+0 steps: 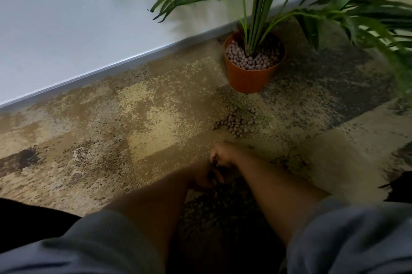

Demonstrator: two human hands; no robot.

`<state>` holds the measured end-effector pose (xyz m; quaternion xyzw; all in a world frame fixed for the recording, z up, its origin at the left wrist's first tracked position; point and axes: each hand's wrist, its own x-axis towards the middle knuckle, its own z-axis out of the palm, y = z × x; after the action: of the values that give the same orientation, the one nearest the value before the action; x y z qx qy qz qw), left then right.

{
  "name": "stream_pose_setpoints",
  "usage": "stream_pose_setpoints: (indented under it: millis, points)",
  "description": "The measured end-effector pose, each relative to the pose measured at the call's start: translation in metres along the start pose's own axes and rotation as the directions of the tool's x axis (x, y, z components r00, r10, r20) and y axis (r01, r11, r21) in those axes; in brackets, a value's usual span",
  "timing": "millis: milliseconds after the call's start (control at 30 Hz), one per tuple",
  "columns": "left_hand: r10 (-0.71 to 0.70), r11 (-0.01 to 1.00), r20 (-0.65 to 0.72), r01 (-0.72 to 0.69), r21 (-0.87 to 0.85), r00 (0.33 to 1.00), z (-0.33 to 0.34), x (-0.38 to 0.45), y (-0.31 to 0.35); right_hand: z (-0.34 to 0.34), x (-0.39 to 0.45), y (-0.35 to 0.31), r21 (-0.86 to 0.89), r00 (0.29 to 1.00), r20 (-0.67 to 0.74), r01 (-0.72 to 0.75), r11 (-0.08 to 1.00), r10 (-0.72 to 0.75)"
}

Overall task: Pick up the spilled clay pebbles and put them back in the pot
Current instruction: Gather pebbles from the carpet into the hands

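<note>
Down on the carpet point(156, 104), my two hands met low in front of me — my left hand point(206, 176) nearer to me, my right hand point(223, 154) a little farther out, the two touching or nearly so. Both were blurred and in shadow; the fingers looked curled in, but I could not tell whether either one held anything. Grey sleeves point(347, 240) were pushed up on both forearms. The spilled clay pebbles point(236, 121) lay in a loose heap on the carpet just beyond my right hand, apart from it, with a thin green bit of leaf point(249, 113) lying across the heap. Past the heap stood the orange pot point(247, 80), upright, close to the grey baseboard point(124, 63) that ran along the foot of the pale wall point(66, 17). More clay pebbles point(247, 59) filled the pot up to near its rim, packed round the green stems of a palm-like plant point(256, 6) — its fronds spread out over the wall and across the upper right of my view. The carpet itself was mottled in tan, brown and dark grey patches, darkest to the right of the pot.
</note>
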<state>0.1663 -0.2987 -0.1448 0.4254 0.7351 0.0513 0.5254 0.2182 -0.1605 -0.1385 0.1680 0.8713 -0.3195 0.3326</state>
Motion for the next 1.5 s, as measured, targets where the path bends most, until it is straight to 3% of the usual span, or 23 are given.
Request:
stream_pose_setpoints:
  millis: [133, 233, 333, 400, 433, 500, 533, 567, 600, 633, 667, 733, 800, 867, 1033, 1167, 1233, 1300, 1367, 1400, 1433, 1500]
  points:
    - [0.085, 0.986, -0.032, -0.079, 0.145, 0.996, 0.006, 0.007, 0.008, -0.003, -0.004, 0.002, -0.048, 0.998, -0.063, 0.006, 0.999, -0.009]
    - [0.122, 0.976, -0.058, -0.109, 0.187, 0.991, 0.005, 0.010, 0.011, -0.003, -0.006, 0.007, 0.029, 0.993, -0.117, 0.019, 0.999, -0.015]
    - [0.080, 0.993, -0.120, -0.068, 0.100, 0.990, 0.000, 0.014, 0.015, -0.009, -0.010, 0.020, 0.402, 0.967, -0.231, -0.009, 0.916, 0.111]
    - [0.000, 0.979, -0.203, -0.042, -0.201, 0.979, -0.004, 0.017, 0.025, -0.020, -0.013, 0.030, 0.733, 0.932, -0.230, -0.025, 0.680, 0.282]
    - [-0.078, 0.898, -0.216, -0.026, -0.439, 0.973, -0.006, 0.019, 0.032, -0.027, -0.014, 0.036, 0.845, 0.914, -0.209, -0.010, 0.535, 0.348]
    - [-0.165, 0.554, -0.093, 0.014, -0.832, 0.982, -0.011, 0.021, 0.049, -0.041, -0.015, 0.047, 0.965, 0.891, -0.175, 0.071, 0.251, 0.419]
    - [-0.153, 0.393, -0.039, 0.025, -0.919, 0.988, -0.014, 0.023, 0.055, -0.047, -0.016, 0.051, 0.984, 0.880, -0.160, 0.106, 0.144, 0.447]
    - [-0.148, 0.273, -0.014, 0.027, -0.962, 0.989, -0.016, 0.026, 0.059, -0.050, -0.018, 0.056, 0.987, 0.865, -0.156, 0.120, 0.106, 0.476]
    - [-0.164, 0.198, -0.010, 0.023, -0.980, 0.986, -0.018, 0.029, 0.063, -0.052, -0.018, 0.062, 0.982, 0.842, -0.170, 0.100, 0.162, 0.512]
    - [-0.195, 0.167, -0.009, 0.024, -0.986, 0.981, -0.020, 0.031, 0.065, -0.053, -0.019, 0.066, 0.956, 0.816, -0.201, 0.042, 0.291, 0.542]
    - [-0.242, 0.193, -0.015, 0.033, -0.981, 0.970, -0.021, 0.034, 0.067, -0.052, -0.020, 0.070, 0.895, 0.788, -0.248, -0.037, 0.445, 0.563]
    - [-0.336, 0.428, -0.111, 0.047, -0.903, 0.935, -0.019, 0.045, 0.066, -0.050, -0.023, 0.076, 0.716, 0.744, -0.338, -0.195, 0.671, 0.576]
    - [-0.307, 0.728, -0.270, 0.042, -0.684, 0.913, -0.014, 0.056, 0.062, -0.046, -0.028, 0.079, 0.527, 0.751, -0.366, -0.319, 0.788, 0.549]
    - [-0.210, 0.876, -0.390, -0.005, -0.483, 0.897, -0.010, 0.062, 0.063, -0.041, -0.034, 0.081, 0.346, 0.791, -0.357, -0.382, 0.857, 0.497]
    - [-0.059, 0.991, -0.411, 0.004, -0.133, 0.910, -0.007, 0.074, 0.071, -0.029, -0.038, 0.084, 0.383, 0.823, -0.330, -0.332, 0.862, 0.463]
    - [0.010, 0.999, -0.428, 0.009, 0.044, 0.904, -0.007, 0.080, 0.074, -0.023, -0.036, 0.087, 0.448, 0.826, -0.327, -0.292, 0.845, 0.459]
    - [0.013, 0.999, -0.415, 0.010, 0.053, 0.910, -0.007, 0.082, 0.074, -0.021, -0.032, 0.093, 0.646, 0.804, -0.296, -0.230, 0.728, 0.516]
    - [0.004, 1.000, -0.417, -0.006, -0.005, 0.909, -0.007, 0.084, 0.073, -0.021, -0.030, 0.095, 0.928, 0.797, -0.169, -0.070, 0.366, 0.580]
    - [-0.048, 0.960, -0.415, -0.073, -0.272, 0.909, -0.006, 0.087, 0.074, -0.027, -0.034, 0.095, 0.994, 0.827, -0.066, 0.103, -0.035, 0.558]
    - [-0.106, 0.869, -0.386, -0.103, -0.484, 0.916, -0.007, 0.087, 0.078, -0.030, -0.035, 0.095, 0.966, 0.845, -0.047, 0.174, -0.191, 0.533]
    - [-0.172, 0.711, -0.341, -0.123, -0.692, 0.924, -0.009, 0.087, 0.082, -0.034, -0.037, 0.096, 0.916, 0.865, -0.047, 0.237, -0.325, 0.499]
    - [-0.278, 0.249, -0.234, -0.166, -0.954, 0.931, -0.016, 0.085, 0.091, -0.042, -0.042, 0.094, 0.795, 0.899, -0.079, 0.317, -0.517, 0.430]
